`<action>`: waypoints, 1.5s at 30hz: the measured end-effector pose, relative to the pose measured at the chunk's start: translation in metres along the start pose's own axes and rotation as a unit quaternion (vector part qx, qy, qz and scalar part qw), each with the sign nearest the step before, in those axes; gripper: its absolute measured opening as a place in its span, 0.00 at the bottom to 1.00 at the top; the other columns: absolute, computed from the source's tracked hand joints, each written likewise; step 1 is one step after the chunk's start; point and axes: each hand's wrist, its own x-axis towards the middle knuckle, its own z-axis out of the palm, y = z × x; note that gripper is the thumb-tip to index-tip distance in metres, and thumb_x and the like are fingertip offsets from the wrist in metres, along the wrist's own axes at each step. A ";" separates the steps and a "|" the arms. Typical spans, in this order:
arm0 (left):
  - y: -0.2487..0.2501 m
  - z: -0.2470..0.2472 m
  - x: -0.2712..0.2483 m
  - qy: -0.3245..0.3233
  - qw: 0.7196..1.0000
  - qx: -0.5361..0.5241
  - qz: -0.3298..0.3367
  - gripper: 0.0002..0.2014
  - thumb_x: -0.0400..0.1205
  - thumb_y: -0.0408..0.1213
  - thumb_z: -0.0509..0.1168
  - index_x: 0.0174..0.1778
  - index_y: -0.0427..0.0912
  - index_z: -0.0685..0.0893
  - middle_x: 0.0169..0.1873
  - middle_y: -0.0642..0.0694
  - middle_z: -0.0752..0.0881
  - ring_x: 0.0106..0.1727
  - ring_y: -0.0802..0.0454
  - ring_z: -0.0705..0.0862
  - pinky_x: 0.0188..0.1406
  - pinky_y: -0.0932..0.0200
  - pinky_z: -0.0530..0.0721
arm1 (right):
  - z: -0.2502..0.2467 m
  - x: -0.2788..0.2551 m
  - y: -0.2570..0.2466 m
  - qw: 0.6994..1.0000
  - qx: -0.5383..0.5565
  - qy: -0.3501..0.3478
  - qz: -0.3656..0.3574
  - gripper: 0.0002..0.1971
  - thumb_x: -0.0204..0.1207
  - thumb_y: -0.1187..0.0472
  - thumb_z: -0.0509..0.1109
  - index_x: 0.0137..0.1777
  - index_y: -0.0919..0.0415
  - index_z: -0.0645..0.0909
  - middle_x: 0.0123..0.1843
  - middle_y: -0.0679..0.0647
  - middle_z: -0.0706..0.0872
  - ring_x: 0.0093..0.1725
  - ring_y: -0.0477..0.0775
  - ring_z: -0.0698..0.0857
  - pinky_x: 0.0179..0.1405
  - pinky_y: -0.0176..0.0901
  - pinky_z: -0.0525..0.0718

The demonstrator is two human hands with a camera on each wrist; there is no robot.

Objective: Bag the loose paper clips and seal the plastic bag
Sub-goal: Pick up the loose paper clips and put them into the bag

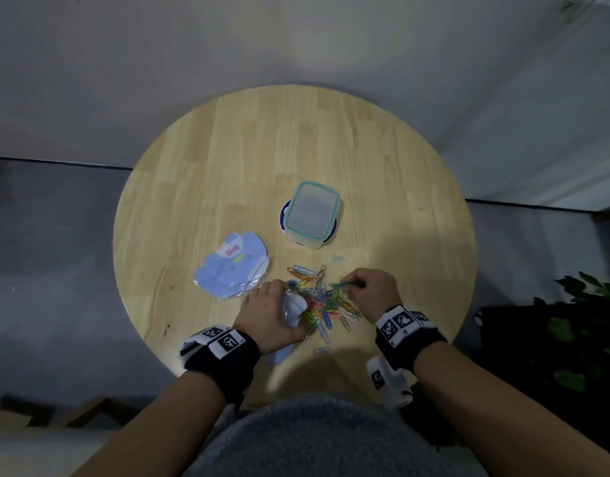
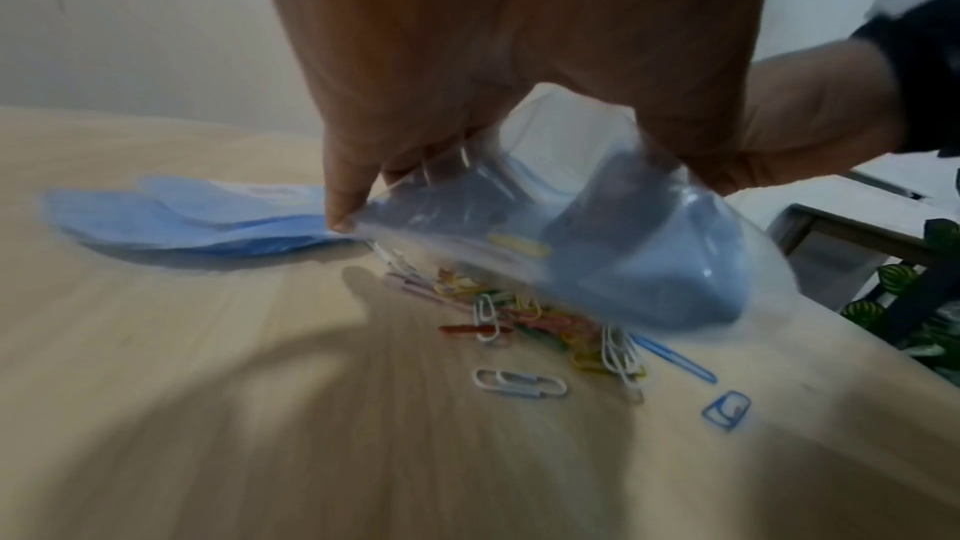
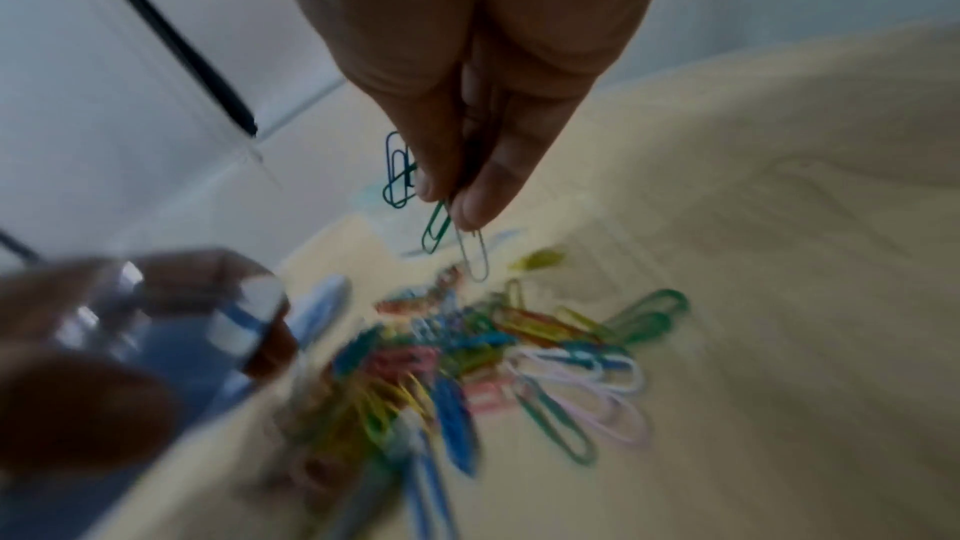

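Note:
A pile of coloured paper clips (image 1: 322, 299) lies on the round wooden table (image 1: 227, 160) near its front edge. My left hand (image 1: 274, 313) grips a clear plastic bag (image 1: 293, 309) with a blue tint, just left of the pile; in the left wrist view the bag (image 2: 571, 245) hangs open-mouthed above the clips (image 2: 545, 327). My right hand (image 1: 369, 289) hovers over the pile's right side and pinches a few clips, green and grey ones (image 3: 442, 220), between thumb and fingers. The remaining clips (image 3: 519, 352) lie scattered below them.
A stack of blue printed bags (image 1: 233, 268) lies left of the pile. A clear lidded box with a teal rim (image 1: 312, 213) sits on a white and blue disc behind the clips. Dark plant leaves (image 1: 585, 321) stand off the table's right edge.

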 end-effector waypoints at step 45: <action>0.021 -0.014 0.003 0.208 0.953 -0.199 0.095 0.35 0.60 0.54 0.73 0.54 0.35 0.70 0.47 0.43 0.73 0.48 0.51 0.73 0.46 0.67 0.70 | 0.021 -0.009 0.023 0.949 -0.281 -0.142 0.023 0.30 0.69 0.62 0.76 0.68 0.66 0.68 0.67 0.64 0.72 0.65 0.67 0.76 0.58 0.51 0.77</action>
